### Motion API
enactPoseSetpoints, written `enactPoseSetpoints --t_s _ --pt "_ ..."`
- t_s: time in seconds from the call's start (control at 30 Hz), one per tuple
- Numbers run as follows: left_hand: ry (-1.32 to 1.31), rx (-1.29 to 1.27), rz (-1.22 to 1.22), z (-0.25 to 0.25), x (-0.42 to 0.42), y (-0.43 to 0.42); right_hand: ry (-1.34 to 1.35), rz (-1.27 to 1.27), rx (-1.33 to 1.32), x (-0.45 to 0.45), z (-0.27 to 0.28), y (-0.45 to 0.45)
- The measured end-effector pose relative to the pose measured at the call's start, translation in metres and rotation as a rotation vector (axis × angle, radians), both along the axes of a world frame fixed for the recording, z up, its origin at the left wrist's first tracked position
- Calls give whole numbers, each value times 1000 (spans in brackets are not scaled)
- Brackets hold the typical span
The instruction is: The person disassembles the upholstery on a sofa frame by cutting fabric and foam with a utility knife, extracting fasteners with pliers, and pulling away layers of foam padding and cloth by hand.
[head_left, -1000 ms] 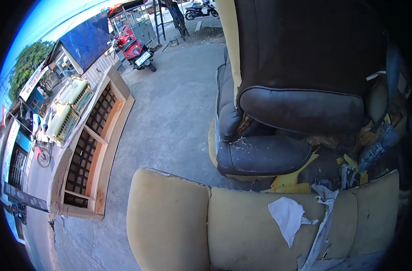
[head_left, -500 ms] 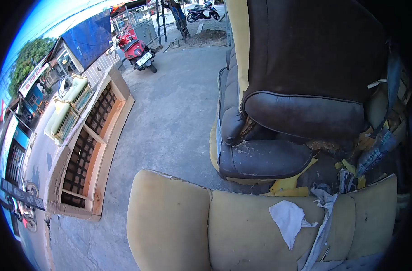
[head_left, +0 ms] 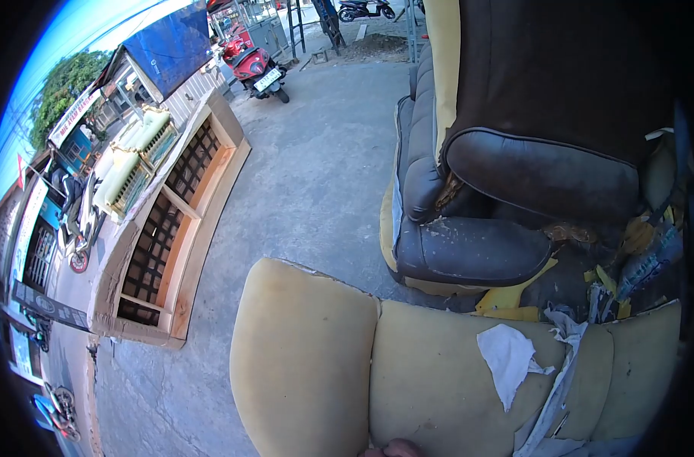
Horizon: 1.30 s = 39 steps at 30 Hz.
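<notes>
Only a small part of one hand, which looks like my right hand, shows at the bottom edge, against the tan padded sofa piece. Its fingers are mostly cut off by the frame, so whether it grips anything is hidden. My left hand is out of view. The padded piece is worn and seamed, with a white cloth scrap lying on it and a torn pale strip running down its right part. Behind it stands a dark brown sofa, tipped up, its covering worn and torn.
Yellow foam scraps and torn material lie between sofa and padded piece. A wooden frame with dark webbing stands on the concrete at left. Beyond are cream ornate seats, a red scooter and a street with motorbikes.
The view has shifted, so the sofa and frame sit farther right and slightly higher. Part of a hand has come in at the bottom edge. A rider on a motorbike now shows on the street.
</notes>
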<state>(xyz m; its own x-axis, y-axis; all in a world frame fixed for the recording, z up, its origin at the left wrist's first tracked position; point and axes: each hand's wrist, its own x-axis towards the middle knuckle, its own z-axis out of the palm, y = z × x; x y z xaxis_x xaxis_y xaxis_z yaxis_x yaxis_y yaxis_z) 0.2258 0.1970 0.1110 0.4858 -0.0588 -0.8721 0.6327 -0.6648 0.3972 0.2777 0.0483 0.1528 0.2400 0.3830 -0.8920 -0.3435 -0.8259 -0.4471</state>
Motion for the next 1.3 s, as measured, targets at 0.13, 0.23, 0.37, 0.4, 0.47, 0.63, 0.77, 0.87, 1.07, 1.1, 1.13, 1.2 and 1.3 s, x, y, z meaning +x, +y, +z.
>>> enactPoseSetpoints --t_s 0.13,0.23,0.37,0.4,0.47,0.63,0.77,0.87,1.07,1.1,1.13,1.2,1.3 --pt "-45 -12 49 3 -3 1 -10 44 -14 -1 -4 1" --pt "-108 -50 156 5 -16 7 -10 102 -22 -2 -8 7" --pt "-127 -424 651 -72 -125 -1 -4 157 -32 -8 -19 10" --pt "-87 -542 805 -95 -164 -5 6 164 -35 -13 -21 9" --pt "-207 -522 728 -80 -183 -20 13 189 -46 -10 -23 11" --pt "-214 -122 326 194 -53 -33 33 226 -74 -12 -31 8" --pt "-450 41 214 44 -135 -55 79 235 -79 -21 -37 4" --pt "-377 -105 521 13 -145 -68 105 241 -71 -19 -35 0" --pt "322 -195 35 80 -66 -9 222 260 28 -70 -70 -21" --pt "48 319 -37 84 -83 -40 267 255 90 -93 -92 -22" --pt "30 298 -124 74 -96 -41 341 213 182 -115 -121 -14" --pt "91 259 -293 94 -75 -34 148 401 139 -70 -42 5" --pt "129 169 -299 93 -70 -27 114 710 306 -91 -64 -4"
